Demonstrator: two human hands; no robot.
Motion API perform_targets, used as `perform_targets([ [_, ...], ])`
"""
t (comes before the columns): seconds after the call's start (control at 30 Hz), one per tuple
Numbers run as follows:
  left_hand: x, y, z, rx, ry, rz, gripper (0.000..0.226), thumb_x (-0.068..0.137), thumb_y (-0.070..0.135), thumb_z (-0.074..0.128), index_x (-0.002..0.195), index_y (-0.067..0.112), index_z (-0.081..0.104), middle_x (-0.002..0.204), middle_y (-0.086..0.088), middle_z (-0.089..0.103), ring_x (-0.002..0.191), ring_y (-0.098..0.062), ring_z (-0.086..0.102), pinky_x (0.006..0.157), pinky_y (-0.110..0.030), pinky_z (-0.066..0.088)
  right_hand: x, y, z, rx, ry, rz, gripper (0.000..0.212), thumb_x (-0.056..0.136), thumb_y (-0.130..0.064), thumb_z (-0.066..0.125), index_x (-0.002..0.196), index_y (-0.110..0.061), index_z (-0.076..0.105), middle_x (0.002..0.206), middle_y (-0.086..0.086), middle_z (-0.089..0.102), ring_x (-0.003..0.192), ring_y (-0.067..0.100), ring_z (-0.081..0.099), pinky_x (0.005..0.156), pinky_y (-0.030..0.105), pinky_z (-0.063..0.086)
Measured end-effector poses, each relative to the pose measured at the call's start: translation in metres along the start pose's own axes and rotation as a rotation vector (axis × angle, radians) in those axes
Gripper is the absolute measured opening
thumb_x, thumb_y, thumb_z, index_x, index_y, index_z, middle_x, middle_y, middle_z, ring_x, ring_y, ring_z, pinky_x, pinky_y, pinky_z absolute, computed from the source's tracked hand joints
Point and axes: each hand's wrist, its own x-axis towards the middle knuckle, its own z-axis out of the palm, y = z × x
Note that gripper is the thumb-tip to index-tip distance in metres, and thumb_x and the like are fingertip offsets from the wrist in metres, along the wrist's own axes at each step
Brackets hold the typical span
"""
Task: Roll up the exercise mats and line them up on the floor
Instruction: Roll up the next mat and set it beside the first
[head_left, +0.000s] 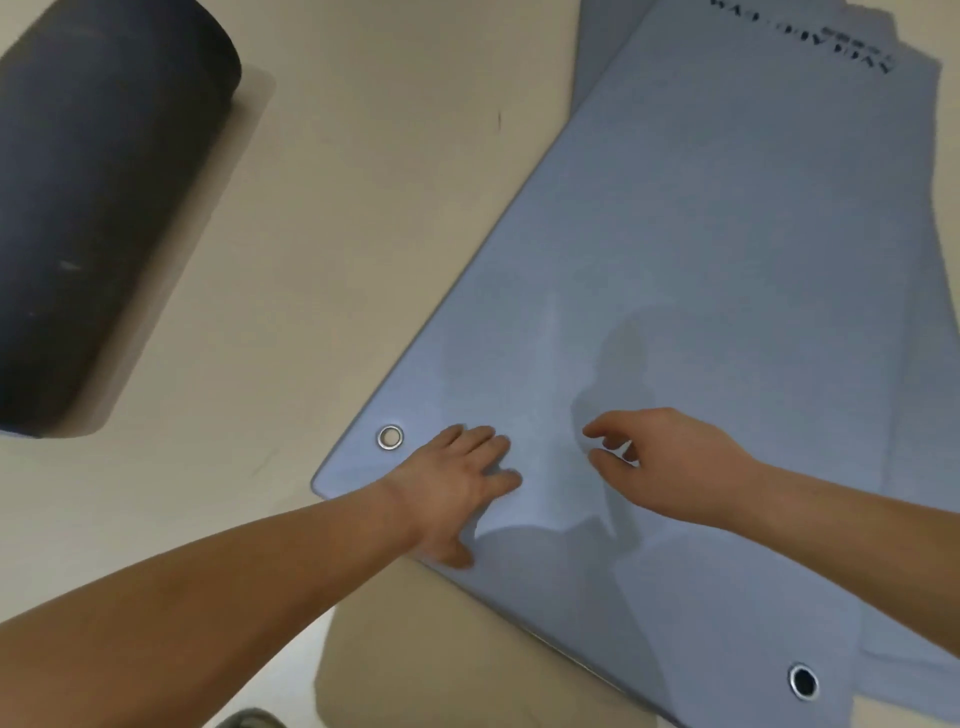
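Observation:
A light blue exercise mat (727, 249) lies flat on the floor, running from the near edge up to the right, with black lettering at its far end. A metal eyelet (390, 437) sits in its near left corner and another eyelet (803, 681) in its near right corner. My left hand (460, 483) rests flat on the mat near its near edge, fingers spread, thumb at the edge. My right hand (665, 457) hovers just over the mat beside it, fingers loosely curled and apart, holding nothing. A rolled dark blue mat (98, 208) lies on the floor at the left.
More light blue mats (597, 41) lie under the top one, their edges showing at the far end and at the right (930, 597). The floor (337, 234) is pale beige between the rolled mat and the flat ones. A grey shoe tip (249, 719) shows at the bottom.

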Motion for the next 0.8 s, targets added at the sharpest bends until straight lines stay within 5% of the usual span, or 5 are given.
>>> perform_targets([
  [0.2,-0.006,0.006,0.018,0.179,-0.085,0.013,0.138,0.069,0.076,0.079,0.166,0.021,-0.003,0.173,-0.014,-0.014,0.159,-0.037,-0.01,0.128,-0.057,-0.003,0.005,0.004,0.032,0.064,-0.055,-0.053,0.042,0.103,-0.046,0.052,0.144,-0.038,0.054,0.133,-0.012,0.064,0.112,0.009,0.062,0.099,0.033,0.051],
  [0.3,-0.004,0.011,0.017,0.201,-0.081,0.08,0.124,0.076,0.068,0.078,0.165,0.022,0.004,0.172,-0.018,-0.004,0.158,-0.04,0.0,0.128,-0.055,0.008,0.002,0.005,0.044,0.017,-0.069,-0.127,0.049,0.104,-0.046,0.049,0.152,-0.035,0.046,0.148,-0.011,0.055,0.134,0.013,0.053,0.108,0.035,0.045],
  [0.57,0.016,0.029,-0.016,0.136,-0.189,0.096,0.105,0.077,0.069,0.076,0.162,0.038,0.023,0.174,-0.011,-0.001,0.16,-0.034,0.006,0.11,-0.047,0.044,-0.019,0.068,0.065,0.053,-0.096,-0.102,0.064,0.092,-0.068,0.048,0.146,-0.034,0.052,0.147,-0.014,0.048,0.135,0.013,0.049,0.103,0.038,0.049],
  [0.67,0.037,0.054,-0.034,0.159,-0.199,0.117,0.086,0.08,0.071,0.07,0.154,0.037,0.042,0.172,-0.011,0.014,0.158,-0.033,0.017,0.101,-0.046,0.048,-0.034,0.104,0.067,0.041,-0.094,-0.037,0.063,0.092,-0.07,0.054,0.147,-0.039,0.049,0.152,-0.017,0.04,0.139,0.012,0.044,0.107,0.036,0.046],
  [0.8,0.083,0.108,-0.059,0.182,-0.186,0.159,0.057,0.087,0.067,0.063,0.131,0.031,0.058,0.134,-0.004,0.054,0.128,-0.03,0.053,0.076,-0.038,0.041,-0.06,0.144,0.062,0.131,-0.108,0.087,0.082,0.076,-0.086,0.057,0.148,-0.046,0.048,0.159,-0.018,0.033,0.146,0.01,0.037,0.118,0.033,0.035],
])
